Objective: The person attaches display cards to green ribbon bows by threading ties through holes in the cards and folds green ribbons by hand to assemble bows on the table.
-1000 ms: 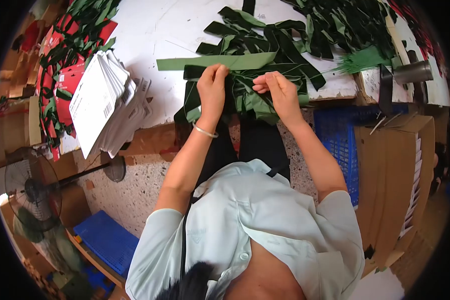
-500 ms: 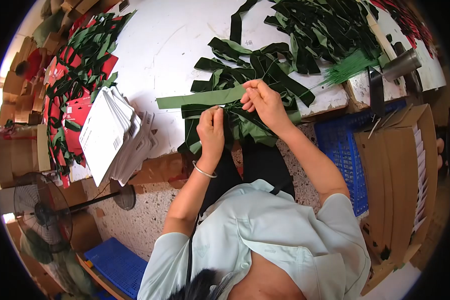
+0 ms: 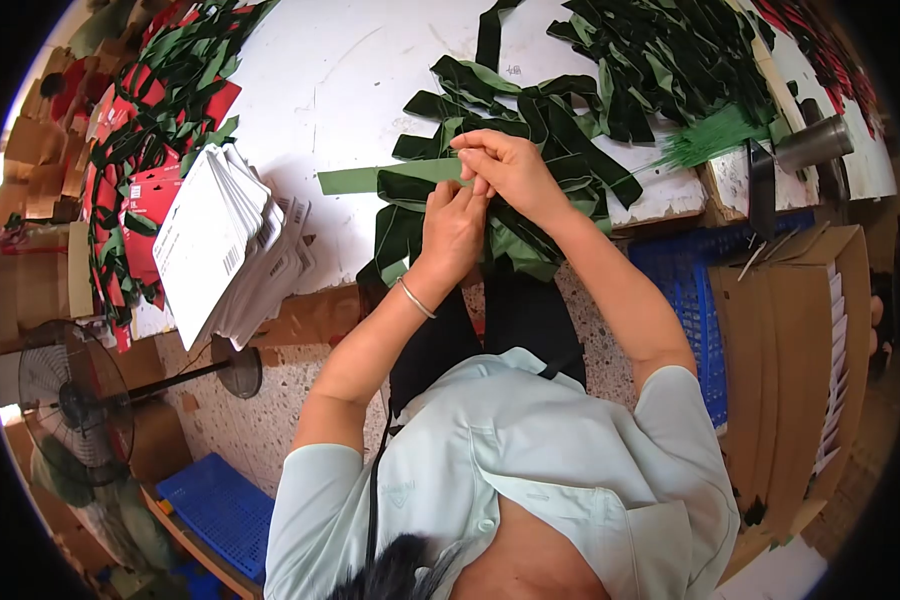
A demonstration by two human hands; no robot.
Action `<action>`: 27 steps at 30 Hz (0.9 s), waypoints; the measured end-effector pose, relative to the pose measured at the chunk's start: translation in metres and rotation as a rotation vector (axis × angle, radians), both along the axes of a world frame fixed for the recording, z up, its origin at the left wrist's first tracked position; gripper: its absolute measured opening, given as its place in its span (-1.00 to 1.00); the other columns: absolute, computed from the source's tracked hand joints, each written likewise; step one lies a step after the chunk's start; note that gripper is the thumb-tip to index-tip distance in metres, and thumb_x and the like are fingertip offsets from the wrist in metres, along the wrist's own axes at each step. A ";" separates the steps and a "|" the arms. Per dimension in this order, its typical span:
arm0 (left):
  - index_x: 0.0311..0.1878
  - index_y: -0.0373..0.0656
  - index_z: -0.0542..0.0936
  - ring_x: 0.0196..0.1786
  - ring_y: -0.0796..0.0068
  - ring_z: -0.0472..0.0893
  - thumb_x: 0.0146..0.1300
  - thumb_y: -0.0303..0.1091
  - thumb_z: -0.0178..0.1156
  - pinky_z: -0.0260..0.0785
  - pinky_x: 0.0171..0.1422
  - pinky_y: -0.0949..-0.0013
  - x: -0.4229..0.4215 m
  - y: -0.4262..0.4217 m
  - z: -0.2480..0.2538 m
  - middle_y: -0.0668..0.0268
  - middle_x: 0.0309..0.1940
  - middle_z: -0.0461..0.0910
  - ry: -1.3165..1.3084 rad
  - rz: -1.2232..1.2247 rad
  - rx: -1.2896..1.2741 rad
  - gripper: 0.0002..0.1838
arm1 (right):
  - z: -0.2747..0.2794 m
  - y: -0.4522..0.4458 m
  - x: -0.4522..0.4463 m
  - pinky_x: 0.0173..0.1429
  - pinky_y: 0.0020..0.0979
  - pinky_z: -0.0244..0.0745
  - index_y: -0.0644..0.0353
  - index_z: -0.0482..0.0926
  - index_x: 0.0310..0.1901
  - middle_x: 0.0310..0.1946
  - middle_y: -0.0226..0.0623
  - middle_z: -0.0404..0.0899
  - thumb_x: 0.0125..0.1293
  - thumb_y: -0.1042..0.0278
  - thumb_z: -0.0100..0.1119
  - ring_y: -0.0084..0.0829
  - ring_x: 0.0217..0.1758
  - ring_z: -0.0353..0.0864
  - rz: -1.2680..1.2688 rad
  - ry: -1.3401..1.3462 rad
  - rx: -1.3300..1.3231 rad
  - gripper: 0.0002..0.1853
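My left hand (image 3: 454,228) is closed, fingers pinched, over a pile of dark green velvet ribbon pieces (image 3: 400,222) at the table's front edge. Against its fingertips my right hand (image 3: 513,172) pinches too, thumb and forefinger together. What the fingertips hold is too small to make out. Just beyond them a lighter green ribbon strip (image 3: 355,178) lies flat, its right part under the hands. More looped ribbon (image 3: 480,85) spreads behind.
A stack of white cards (image 3: 210,250) leans at the table's left, beside red cards with green ribbons (image 3: 155,225). Back right lie a ribbon heap (image 3: 660,65), thin green strands (image 3: 715,135) and a metal cylinder (image 3: 815,143). A cardboard box (image 3: 770,370) stands right, a fan (image 3: 75,405) left.
My left hand has moved up and right until it meets my right hand, which has shifted slightly left. The fingertips, apart before, are now together. The whole view has shifted a little.
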State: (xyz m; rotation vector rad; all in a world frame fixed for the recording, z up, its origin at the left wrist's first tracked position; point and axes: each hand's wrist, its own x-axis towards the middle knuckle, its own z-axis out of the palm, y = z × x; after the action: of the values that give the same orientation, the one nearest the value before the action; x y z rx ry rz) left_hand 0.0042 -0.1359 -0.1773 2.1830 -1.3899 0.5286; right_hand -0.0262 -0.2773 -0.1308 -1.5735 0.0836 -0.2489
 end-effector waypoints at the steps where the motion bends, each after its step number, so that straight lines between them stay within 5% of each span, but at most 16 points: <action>1: -0.08 -0.21 0.57 -0.26 0.33 0.45 0.02 -0.51 0.17 0.31 -0.20 0.33 -0.001 0.000 0.001 0.36 -0.37 0.52 0.000 0.000 -0.001 -0.68 | 0.000 -0.001 0.001 -0.45 -0.64 0.39 0.33 0.56 0.00 -0.48 -0.44 0.55 0.38 0.38 0.07 -0.72 -0.53 0.47 0.000 0.000 -0.001 -0.75; 9: -0.15 -0.19 0.58 -0.25 0.33 0.45 -0.04 -0.48 0.15 0.31 -0.19 0.31 -0.003 -0.001 0.003 0.36 -0.34 0.53 -0.007 -0.010 -0.043 -0.70 | 0.014 -0.004 0.011 -0.53 -0.67 0.28 0.28 0.46 -0.09 -0.50 -0.43 0.55 0.36 0.37 0.12 -0.73 -0.59 0.42 -0.063 0.074 0.159 -0.81; 13: -0.29 -0.14 0.54 -0.30 0.31 0.43 -0.06 -0.45 0.12 0.29 -0.24 0.28 -0.002 0.001 0.002 0.34 -0.40 0.49 0.016 0.005 -0.034 -0.81 | 0.022 -0.002 0.009 -0.51 -0.70 0.25 0.28 0.62 -0.09 -0.49 -0.50 0.54 0.38 0.35 0.11 -0.77 -0.56 0.40 0.053 0.116 0.093 -0.79; 14: -0.11 -0.18 0.60 -0.31 0.30 0.46 -0.05 -0.53 0.15 0.32 -0.22 0.28 -0.003 0.003 0.004 0.33 -0.34 0.56 0.062 -0.006 -0.027 -0.65 | 0.031 0.001 0.005 -0.50 -0.69 0.25 0.29 0.62 -0.10 -0.48 -0.48 0.54 0.38 0.37 0.09 -0.76 -0.56 0.39 0.071 0.117 0.068 -0.80; 19: -0.08 -0.16 0.59 -0.25 0.31 0.46 0.03 -0.48 0.16 0.30 -0.20 0.32 -0.004 0.008 0.003 0.35 -0.29 0.56 0.067 -0.029 0.004 -0.68 | 0.037 0.014 -0.008 -0.50 -0.67 0.32 0.29 0.61 -0.20 -0.52 -0.47 0.52 0.37 0.38 0.12 -0.75 -0.56 0.42 -0.041 0.055 -0.040 -0.84; 22: 0.05 -0.22 0.52 -0.02 0.11 0.51 -0.01 -0.56 0.25 0.36 0.09 0.21 -0.019 0.034 0.034 0.19 -0.15 0.56 0.206 -0.033 -0.176 -0.54 | 0.035 0.017 -0.014 -0.49 -0.66 0.38 0.29 0.61 -0.19 -0.51 -0.45 0.55 0.38 0.38 0.11 -0.73 -0.55 0.49 -0.107 0.015 -0.102 -0.84; 24: 0.07 -0.24 0.50 0.03 0.01 0.50 -0.11 -0.65 0.31 0.35 0.14 0.12 -0.019 0.078 0.063 0.08 -0.08 0.55 0.236 0.060 -0.255 -0.44 | 0.035 0.017 -0.021 -0.48 -0.65 0.40 0.29 0.61 -0.17 -0.50 -0.43 0.58 0.39 0.38 0.10 -0.71 -0.55 0.52 -0.122 0.018 -0.115 -0.83; 27: 0.08 -0.31 0.50 -0.05 0.06 0.50 0.04 -0.54 0.32 0.27 0.14 0.08 -0.004 0.165 0.106 0.09 -0.12 0.54 -0.047 0.449 -0.188 -0.53 | 0.033 0.015 -0.025 -0.46 -0.65 0.40 0.29 0.62 -0.17 -0.50 -0.43 0.58 0.39 0.37 0.10 -0.72 -0.54 0.51 -0.114 -0.013 -0.097 -0.83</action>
State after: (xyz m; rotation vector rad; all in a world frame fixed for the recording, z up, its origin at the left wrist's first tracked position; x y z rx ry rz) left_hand 0.0003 0.0290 -0.0710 2.3366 -0.8247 0.8379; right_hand -0.0509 -0.2621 -0.0973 -1.6659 0.1533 -0.3575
